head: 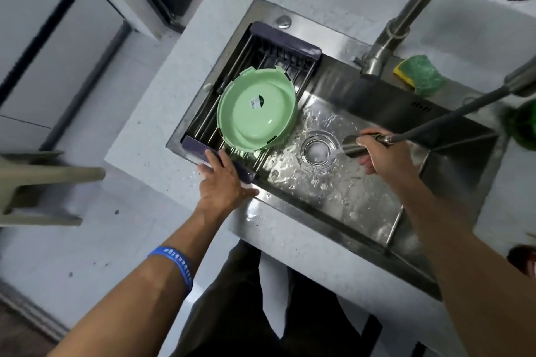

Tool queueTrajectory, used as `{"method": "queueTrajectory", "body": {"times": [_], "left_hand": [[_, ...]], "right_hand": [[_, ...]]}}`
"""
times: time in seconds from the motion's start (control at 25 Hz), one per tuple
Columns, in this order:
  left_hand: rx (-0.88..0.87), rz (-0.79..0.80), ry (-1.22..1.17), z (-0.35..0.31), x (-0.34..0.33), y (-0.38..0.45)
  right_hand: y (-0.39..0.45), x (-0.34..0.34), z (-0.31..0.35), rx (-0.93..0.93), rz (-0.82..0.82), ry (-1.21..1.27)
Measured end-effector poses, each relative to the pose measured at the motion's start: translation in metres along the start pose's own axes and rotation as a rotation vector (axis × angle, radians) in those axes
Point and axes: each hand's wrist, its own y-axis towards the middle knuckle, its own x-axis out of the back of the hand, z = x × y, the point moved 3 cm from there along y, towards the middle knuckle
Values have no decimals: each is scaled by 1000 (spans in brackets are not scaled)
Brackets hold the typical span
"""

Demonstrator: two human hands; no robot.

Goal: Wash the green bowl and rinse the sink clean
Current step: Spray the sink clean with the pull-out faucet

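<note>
Your left forearm, wearing one blue wristband (174,264), is reaching to the one drying rack (285,40). Your left hand (223,182) is lying flat, fingers straight, on the rack's near end at the sink (319,217) edge. Your right hand (383,153) is gripping the one pull-out sprayer head (352,146) just beside the single drain (319,149). One green bowl (256,111) is sitting upside down on the rack, filling the sink's left part. One sponge (420,74) is lying on the far rim. Right of the rack, wet basin floor is lying open.
</note>
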Motion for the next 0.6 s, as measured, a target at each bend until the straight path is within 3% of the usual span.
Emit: {"method": "queueTrajectory", "body": {"times": [0.6], "left_hand": [[11, 10, 4, 0, 2, -4]], "right_hand": [[1, -3, 8, 49, -25, 17]]}}
